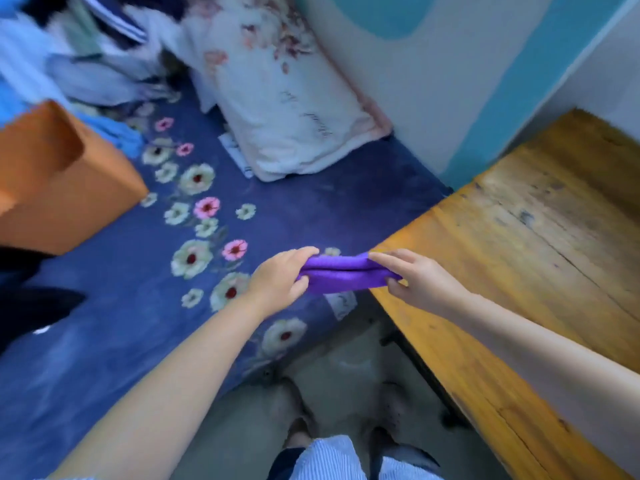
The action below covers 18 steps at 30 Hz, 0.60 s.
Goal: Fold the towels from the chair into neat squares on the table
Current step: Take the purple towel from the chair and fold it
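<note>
A purple towel, folded into a narrow band, hangs in the air between my two hands, just left of the wooden table's near corner. My left hand grips its left end with thumb below and fingers curled over the top. My right hand pinches its right end between thumb and fingers, at the table's edge. The towel sags slightly in the middle. No chair can be made out in this view.
A bed with a blue flowered blanket fills the left. On it lie a white floral pillow, an orange box and a blurred heap of clothes. Grey floor and my feet show below. A white and teal wall stands behind.
</note>
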### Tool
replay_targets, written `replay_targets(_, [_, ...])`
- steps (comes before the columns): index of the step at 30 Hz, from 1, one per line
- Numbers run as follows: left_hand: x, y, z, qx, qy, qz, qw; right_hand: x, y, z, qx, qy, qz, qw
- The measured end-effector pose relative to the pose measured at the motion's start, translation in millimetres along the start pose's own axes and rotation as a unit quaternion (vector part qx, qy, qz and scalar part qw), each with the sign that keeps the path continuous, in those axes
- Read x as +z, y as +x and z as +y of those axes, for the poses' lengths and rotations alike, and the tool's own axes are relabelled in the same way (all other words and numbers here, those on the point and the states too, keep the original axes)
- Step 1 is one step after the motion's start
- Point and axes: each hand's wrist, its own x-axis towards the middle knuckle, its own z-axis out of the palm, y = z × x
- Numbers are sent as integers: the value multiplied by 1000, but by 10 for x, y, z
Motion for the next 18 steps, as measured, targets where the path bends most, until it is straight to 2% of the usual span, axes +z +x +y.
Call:
replay_targets(2, [-165, -331, -306, -41, -9, 2, 999, 99, 275, -350, -22, 9, -43, 999])
replay_targets(6, [-369, -930, -990, 21, 2, 91, 996, 347, 807, -1039, -53, 19, -66, 996])
replay_targets(10, [-589, -1422, -1674, 4, 25, 103, 994, 696, 1264, -1798, -54, -4, -119, 991])
replay_targets(11, [-687, -1642, -1985, -16, 32, 96, 995, 904, 1463, -2116, -54, -18, -131, 990])
replay_targets(14, [-789, -1840, -2247, -48, 72, 43, 995, 1094, 1649, -2398, -29, -43, -150, 987])
replay_targets(18, [-980, -2248, -2847, -84, 78, 68, 991, 1367, 2157, -2952, -66, -80, -175, 979])
